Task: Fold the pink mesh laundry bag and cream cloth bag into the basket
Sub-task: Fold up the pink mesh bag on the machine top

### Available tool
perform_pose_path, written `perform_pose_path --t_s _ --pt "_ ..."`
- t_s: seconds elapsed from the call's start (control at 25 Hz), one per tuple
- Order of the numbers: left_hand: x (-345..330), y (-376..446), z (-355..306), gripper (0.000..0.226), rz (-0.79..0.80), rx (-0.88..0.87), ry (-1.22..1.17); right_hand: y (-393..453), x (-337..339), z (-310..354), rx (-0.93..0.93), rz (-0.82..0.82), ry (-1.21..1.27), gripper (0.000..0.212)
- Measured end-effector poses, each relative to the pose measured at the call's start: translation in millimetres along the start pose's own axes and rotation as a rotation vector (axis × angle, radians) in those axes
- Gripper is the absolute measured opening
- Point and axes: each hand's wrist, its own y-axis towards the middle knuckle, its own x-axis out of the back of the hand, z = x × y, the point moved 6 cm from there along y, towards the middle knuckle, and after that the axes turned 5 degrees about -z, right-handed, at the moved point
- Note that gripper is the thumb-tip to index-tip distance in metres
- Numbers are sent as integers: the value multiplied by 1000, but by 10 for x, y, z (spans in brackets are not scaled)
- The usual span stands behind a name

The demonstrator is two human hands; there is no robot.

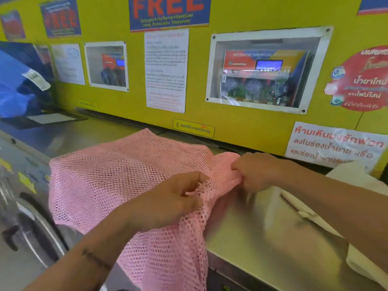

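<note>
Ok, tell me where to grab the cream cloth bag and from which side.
Take the cream bag by the loose edge near the right forearm, coming from the front right. It lies flat along the steel top, so a pinch on that free edge should lift it, once a hand leaves the pink mesh.

Steel machine top (262,223): bare at middle and front edge. Pink mesh bag (117,181) covers left part, overhanging front; cream cloth (357,177) occupies right edge; yellow wall (241,122) closes back.
</note>
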Motion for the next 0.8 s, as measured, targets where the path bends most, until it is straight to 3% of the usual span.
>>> perform_pose_path --t_s 0.04,0.16,0.36,0.48,0.6,0.68,0.8 --pt "127 -16 67 34 -44 -1 -149 76 81 12 3 -102 -34 11" --pt "486 -83 258 52 -100 16 -559 316 520 8 1 -449 -72 5" --pt "1447 -212 673 65 -170 1 -690 959 1454 401 5 -775 -76 27" --pt "2098 -304 905 59 -236 23 -553 1452 1928 865 24 -862 -95 30" --pt "2740 -394 1130 39 -365 97 -176 1936 2131 1331 50 -864 -146 27" --pt "3127 -427 1293 35 -470 167 116 2294 2085 1615 49 -760 -173 22" --pt "3500 -355 1507 35 -561 199 344 2737 1863 1885 -1 -555 -177 14"
